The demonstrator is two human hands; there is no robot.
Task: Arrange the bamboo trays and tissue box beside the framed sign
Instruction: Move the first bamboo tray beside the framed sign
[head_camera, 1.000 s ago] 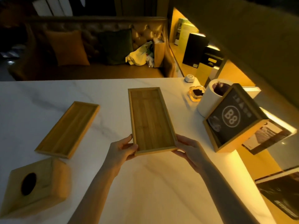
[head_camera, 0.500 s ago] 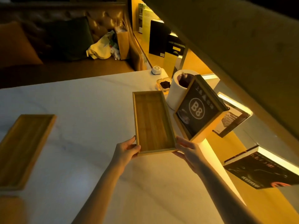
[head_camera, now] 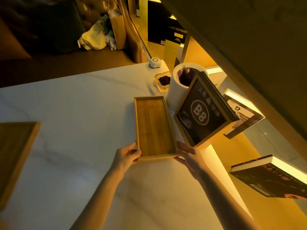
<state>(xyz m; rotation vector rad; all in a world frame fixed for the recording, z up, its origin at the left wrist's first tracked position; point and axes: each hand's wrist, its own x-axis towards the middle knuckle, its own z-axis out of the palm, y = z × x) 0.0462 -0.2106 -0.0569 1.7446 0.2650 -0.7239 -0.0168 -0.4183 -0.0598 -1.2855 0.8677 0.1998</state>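
Bamboo tray (head_camera: 153, 127): long, shallow, on white marble table (head_camera: 74, 113), lengthwise away from me, right rim just beside framed sign (head_camera: 201, 113). My left hand (head_camera: 127, 156) grips near left corner, thumb on rim. My right hand (head_camera: 189, 156) grips near right corner, fingers under edge. Framed sign: dark face, "B8" in circle, wooden frame, tilted. Behind it: white cylindrical bin (head_camera: 178, 85), glass ashtray (head_camera: 162, 81), small white device (head_camera: 154, 62). Second bamboo tray (head_camera: 15, 155) at table's left edge, well apart. Tissue box out of frame.
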